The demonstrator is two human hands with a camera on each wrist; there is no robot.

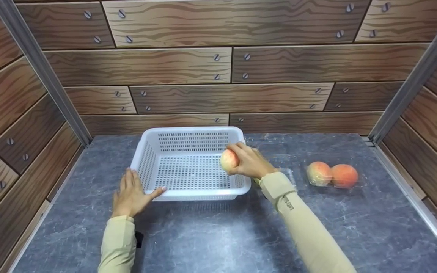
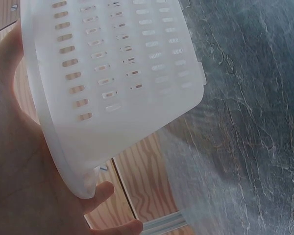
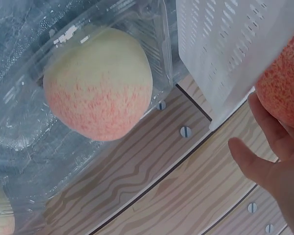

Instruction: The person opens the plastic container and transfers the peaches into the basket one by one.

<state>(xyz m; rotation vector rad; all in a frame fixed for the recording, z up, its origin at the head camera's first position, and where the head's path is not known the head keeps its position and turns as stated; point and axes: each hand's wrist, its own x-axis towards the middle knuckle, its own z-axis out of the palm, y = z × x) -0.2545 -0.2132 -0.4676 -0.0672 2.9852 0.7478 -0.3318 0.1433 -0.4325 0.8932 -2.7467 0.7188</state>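
Peach (image 1: 228, 160) gripped in the curled right hand (image 1: 249, 161), over the right side of the white basket (image 1: 192, 193), with straight-fingered, outspread left hand (image 1: 130, 196) touching the basket's near-left corner.

You wear pale khaki sleeves (image 1: 313, 231) — the right one marked with dark lettering (image 1: 288, 203) — and a small black piece (image 1: 139, 239) shows beside the left cuff (image 1: 119, 231).

A round yellow-and-red peach (image 1: 228, 160), held in the right hand (image 1: 250, 161) over a white slotted basket's (image 1: 195, 193) right end.
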